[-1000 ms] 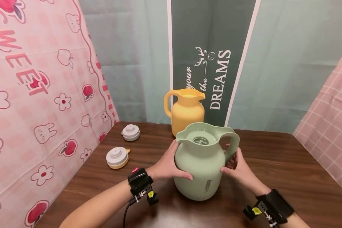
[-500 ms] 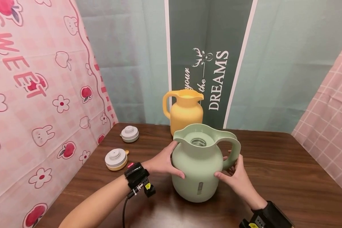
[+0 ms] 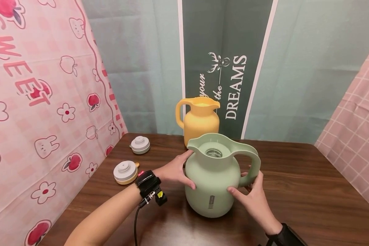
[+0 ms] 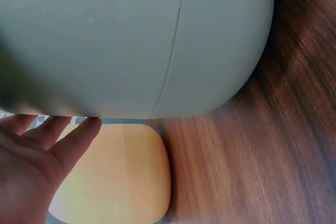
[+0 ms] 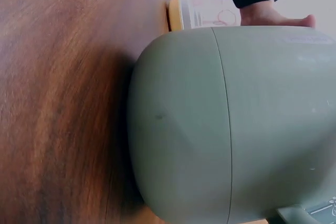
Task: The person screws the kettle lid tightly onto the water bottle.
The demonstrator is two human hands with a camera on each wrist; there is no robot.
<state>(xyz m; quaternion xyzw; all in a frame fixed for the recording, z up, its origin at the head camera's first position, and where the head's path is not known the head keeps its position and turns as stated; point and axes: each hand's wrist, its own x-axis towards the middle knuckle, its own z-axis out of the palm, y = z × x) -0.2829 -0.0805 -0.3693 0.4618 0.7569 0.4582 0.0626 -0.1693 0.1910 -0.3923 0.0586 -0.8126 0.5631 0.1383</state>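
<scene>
Grip is two-handed: the left hand [image 3: 173,171], spread wide, holds the green jug [image 3: 212,181] by its side, thumb on the front, fingertips on the far side. The right hand [image 3: 255,196] holds the opposite side, thumb against the body, fingers partly hidden behind the handle [image 3: 254,164]; their exact contact cannot be told. The jug stands upright on the table [image 3: 295,181], spout leftward, in front of a yellow jug [image 3: 201,124].
</scene>
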